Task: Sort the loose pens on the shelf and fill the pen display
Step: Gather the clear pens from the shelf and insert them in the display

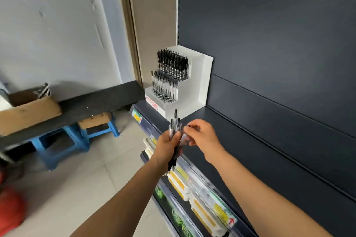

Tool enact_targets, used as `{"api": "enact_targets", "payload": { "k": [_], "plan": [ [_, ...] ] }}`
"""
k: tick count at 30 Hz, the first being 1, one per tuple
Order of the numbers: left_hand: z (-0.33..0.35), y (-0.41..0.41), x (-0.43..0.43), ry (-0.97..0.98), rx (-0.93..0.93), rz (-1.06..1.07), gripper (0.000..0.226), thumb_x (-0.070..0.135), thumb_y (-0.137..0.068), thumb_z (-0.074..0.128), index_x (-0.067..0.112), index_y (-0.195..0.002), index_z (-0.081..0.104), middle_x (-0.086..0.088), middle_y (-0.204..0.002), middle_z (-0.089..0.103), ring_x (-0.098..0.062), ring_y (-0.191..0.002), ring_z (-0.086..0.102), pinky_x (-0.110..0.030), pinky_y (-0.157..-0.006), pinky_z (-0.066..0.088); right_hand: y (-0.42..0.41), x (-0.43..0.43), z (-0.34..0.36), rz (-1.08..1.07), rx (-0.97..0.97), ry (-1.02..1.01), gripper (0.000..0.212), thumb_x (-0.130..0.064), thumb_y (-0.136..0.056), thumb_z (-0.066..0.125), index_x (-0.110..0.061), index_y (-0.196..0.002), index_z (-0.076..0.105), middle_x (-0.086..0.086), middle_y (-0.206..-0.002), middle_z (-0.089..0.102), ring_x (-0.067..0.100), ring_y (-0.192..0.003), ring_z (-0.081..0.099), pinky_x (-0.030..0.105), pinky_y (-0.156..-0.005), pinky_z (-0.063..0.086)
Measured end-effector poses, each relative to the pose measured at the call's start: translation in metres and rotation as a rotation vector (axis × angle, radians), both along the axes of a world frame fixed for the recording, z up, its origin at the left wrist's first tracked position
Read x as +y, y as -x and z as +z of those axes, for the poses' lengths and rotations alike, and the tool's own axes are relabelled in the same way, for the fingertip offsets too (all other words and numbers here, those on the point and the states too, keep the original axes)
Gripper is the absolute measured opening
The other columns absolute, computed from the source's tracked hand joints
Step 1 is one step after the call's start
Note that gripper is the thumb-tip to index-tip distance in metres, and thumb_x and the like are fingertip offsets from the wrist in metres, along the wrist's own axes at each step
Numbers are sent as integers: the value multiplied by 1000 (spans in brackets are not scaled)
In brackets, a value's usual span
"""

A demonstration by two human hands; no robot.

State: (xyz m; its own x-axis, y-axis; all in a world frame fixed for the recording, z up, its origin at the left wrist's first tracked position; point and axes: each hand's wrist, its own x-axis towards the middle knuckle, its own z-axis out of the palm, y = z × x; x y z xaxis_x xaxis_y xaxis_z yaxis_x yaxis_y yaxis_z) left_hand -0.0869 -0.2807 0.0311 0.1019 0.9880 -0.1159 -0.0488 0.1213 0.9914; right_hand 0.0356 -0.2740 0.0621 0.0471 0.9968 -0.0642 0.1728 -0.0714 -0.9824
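Clear pens (174, 131) with black ends, bunched upright in the left hand (167, 146), clamped tight, above the shelf (221, 140) front edge. Right hand (202, 136) pinching one of them. White stepped pen display (192, 86) just beyond, partly filled. Open shelf surface to the right.

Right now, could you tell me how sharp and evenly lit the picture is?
Head view: even, soft light; the pens in the left hand look slightly blurred; the pen display is clearer; wide-angle distortion bends the shelf edge.
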Motion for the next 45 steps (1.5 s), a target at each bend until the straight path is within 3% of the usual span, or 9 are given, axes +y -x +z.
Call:
{"api": "enact_targets", "payload": {
  "k": [7,12,19,24,27,33,37,41,45],
  "plan": [
    [5,117,78,-42,130,150,22,13,-99,44,9,-80,52,-3,-60,48,-6,-44,44,-15,-46,38,113,79,11,46,289,59,11,-7,-91,59,-11,-81,63,10,-70,60,10,-52,53,21,-51,49],
    [4,151,136,17,38,141,16,15,-100,43,7,-90,51,-7,-63,45,-15,-51,41,-25,-47,36,126,133,27,-149,289,-68,14,-5,-92,59,-6,-78,63,12,-70,61,14,-54,54,22,-53,53],
    [-7,146,208,-29,136,161,13,11,-99,42,5,-90,48,-12,-73,46,-18,-61,41,-29,-57,37,98,189,35,-391,-106,-355,11,-10,-91,61,-5,-82,65,6,-65,65,10,-56,64,22,-62,57],
    [-5,134,243,-104,189,90,15,14,-99,44,4,-93,55,-1,-68,54,-10,-52,43,-16,-48,37,93,235,21,-282,-543,-470,15,-22,-92,61,-9,-87,66,4,-70,67,21,-67,66,40,-67,56],
    [-1,132,261,-178,175,72,9,9,-98,45,5,-100,52,1,-74,60,-9,-53,46,-14,-47,40,99,257,14,-285,-646,-513,15,-22,-92,61,-9,-88,67,3,-68,66,20,-62,62,39,-63,53],
    [-3,136,289,-199,180,-4,11,10,-99,43,5,-105,50,-2,-77,63,-7,-54,49,-15,-51,41,105,283,5,-195,-804,-407,19,-27,-93,58,-11,-90,68,2,-74,67,18,-67,61,35,-67,52],
    [-5,138,308,-217,168,-118,7,9,-99,43,10,-99,50,-6,-85,66,-11,-61,50,-18,-54,43,114,295,1,-166,-1194,-366,29,-40,-97,47,-23,-91,69,-9,-85,58,14,-81,60,23,-59,38],
    [-7,146,331,-248,146,-233,8,8,-98,44,11,-94,50,1,-81,67,-9,-59,51,-22,-55,44,123,306,-9,-278,-1435,-403,20,-37,-80,73,-24,-65,71,-9,-67,57,16,-63,57,21,-49,33],
    [-7,159,357,-274,160,-348,11,12,-97,47,20,-93,52,8,-77,68,-11,-61,52,-26,-60,45,127,311,-10,-342,-1456,-313,15,-39,-74,77,-26,-69,71,-9,-69,60,17,-65,57,30,-55,42]
  ]
}}
